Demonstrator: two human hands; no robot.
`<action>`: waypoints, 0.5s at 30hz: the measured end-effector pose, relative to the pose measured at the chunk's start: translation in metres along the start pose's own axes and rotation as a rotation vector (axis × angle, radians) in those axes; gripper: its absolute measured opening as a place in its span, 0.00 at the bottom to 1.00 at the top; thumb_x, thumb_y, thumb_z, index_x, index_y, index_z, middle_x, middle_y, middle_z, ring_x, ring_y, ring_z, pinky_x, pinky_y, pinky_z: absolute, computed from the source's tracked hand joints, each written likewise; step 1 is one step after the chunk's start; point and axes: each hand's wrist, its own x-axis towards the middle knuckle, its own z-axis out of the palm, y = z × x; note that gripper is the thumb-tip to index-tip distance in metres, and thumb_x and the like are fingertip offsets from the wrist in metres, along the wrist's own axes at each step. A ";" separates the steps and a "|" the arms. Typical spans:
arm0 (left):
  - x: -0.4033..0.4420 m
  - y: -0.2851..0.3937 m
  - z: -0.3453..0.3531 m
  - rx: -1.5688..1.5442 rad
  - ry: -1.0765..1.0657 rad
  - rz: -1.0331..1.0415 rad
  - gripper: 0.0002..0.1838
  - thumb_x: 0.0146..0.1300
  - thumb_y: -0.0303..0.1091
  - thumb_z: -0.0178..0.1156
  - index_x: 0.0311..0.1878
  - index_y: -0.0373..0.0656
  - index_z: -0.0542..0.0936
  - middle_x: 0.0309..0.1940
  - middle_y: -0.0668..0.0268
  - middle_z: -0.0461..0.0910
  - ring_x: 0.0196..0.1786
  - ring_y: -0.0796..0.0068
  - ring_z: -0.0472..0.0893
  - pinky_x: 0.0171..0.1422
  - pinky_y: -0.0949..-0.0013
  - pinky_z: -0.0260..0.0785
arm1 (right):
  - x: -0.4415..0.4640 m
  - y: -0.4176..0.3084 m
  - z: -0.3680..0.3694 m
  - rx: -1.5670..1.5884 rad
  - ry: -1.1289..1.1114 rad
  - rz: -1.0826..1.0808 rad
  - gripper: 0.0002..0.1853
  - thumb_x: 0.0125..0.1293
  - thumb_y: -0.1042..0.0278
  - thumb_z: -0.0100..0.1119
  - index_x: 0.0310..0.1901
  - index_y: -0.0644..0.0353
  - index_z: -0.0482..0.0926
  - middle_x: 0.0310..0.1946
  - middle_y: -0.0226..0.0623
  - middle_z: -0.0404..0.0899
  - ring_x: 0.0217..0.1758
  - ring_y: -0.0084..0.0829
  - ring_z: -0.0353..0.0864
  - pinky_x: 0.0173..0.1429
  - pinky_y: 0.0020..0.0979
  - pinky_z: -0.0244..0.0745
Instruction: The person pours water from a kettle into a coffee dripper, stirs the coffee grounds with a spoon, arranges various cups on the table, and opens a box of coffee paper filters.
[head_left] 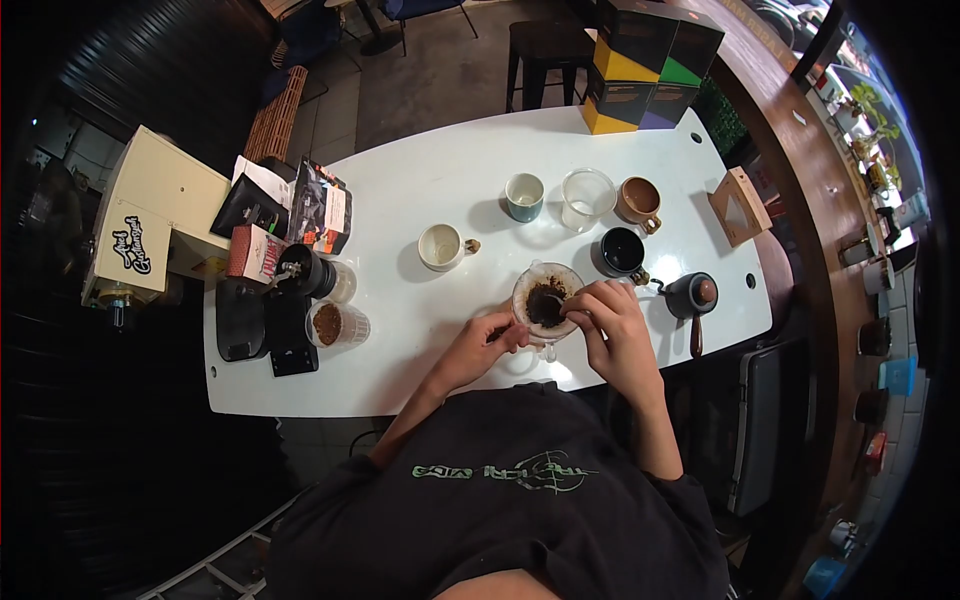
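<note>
A white paper coffee filter (pixel 570 279) sits in a clear dripper near the table's front edge. Dark wet coffee grounds (pixel 545 303) lie in its bottom and cling to its wall. From the right, my right hand (pixel 614 325) reaches over the rim, its fingertips pinched together at the filter's edge. My left hand (pixel 482 347) is at the near left side of the dripper, fingers curled in close to the rim; what they hold, if anything, is hidden. Beyond the right hand stands a black mug (pixel 622 252). A clear handle (pixel 547 352) shows below the dripper.
A cream mug (pixel 441 247), teal-white cup (pixel 524 197), clear plastic cup (pixel 588 199) and brown mug (pixel 638 200) stand behind. Right is a hand grinder (pixel 691 296). Left are a glass of brown grounds (pixel 340 325), a phone (pixel 295 347) and a cream machine (pixel 165 215). Boxes (pixel 650 65) stand at the far edge.
</note>
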 end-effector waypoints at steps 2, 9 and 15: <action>0.000 0.002 0.000 -0.019 0.003 0.013 0.21 0.77 0.48 0.56 0.45 0.36 0.81 0.37 0.70 0.80 0.41 0.82 0.76 0.51 0.73 0.72 | 0.001 -0.004 -0.001 0.012 0.028 0.002 0.06 0.59 0.79 0.63 0.38 0.60 0.81 0.37 0.36 0.79 0.42 0.41 0.76 0.50 0.39 0.66; 0.000 -0.003 0.001 0.018 0.019 0.005 0.21 0.78 0.47 0.55 0.46 0.35 0.81 0.37 0.70 0.81 0.40 0.83 0.76 0.51 0.74 0.72 | 0.002 0.000 0.000 -0.028 0.017 0.024 0.05 0.60 0.79 0.62 0.38 0.61 0.81 0.37 0.37 0.79 0.42 0.42 0.75 0.50 0.38 0.66; 0.000 -0.006 -0.001 0.005 0.005 0.023 0.20 0.78 0.46 0.56 0.46 0.35 0.81 0.37 0.70 0.81 0.40 0.83 0.76 0.50 0.74 0.72 | -0.004 -0.007 0.000 0.145 0.043 0.059 0.05 0.61 0.79 0.62 0.38 0.62 0.81 0.36 0.38 0.78 0.43 0.43 0.75 0.51 0.39 0.67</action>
